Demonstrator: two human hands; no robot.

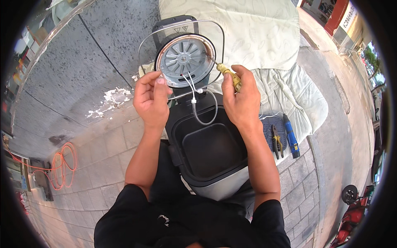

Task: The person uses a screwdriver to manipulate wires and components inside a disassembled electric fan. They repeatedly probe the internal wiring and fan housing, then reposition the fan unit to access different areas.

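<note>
A round metal housing with a browned rim and finned centre sits in the raised part of a cooking appliance, inside a bent metal rod loop. White wires hang from it over a black square pot. My right hand grips a yellow-handled screwdriver, its shaft pointing into the housing's right rim. My left hand has its thumb and fingers curled together at the housing's lower-left edge; what they hold is too small or hidden to make out.
Pale padded mats lie behind the appliance. Pliers, a blue tool and a perforated mat are at the right. An orange hose lies on the paving left. A red scooter stands at lower right, a grey wall at upper left.
</note>
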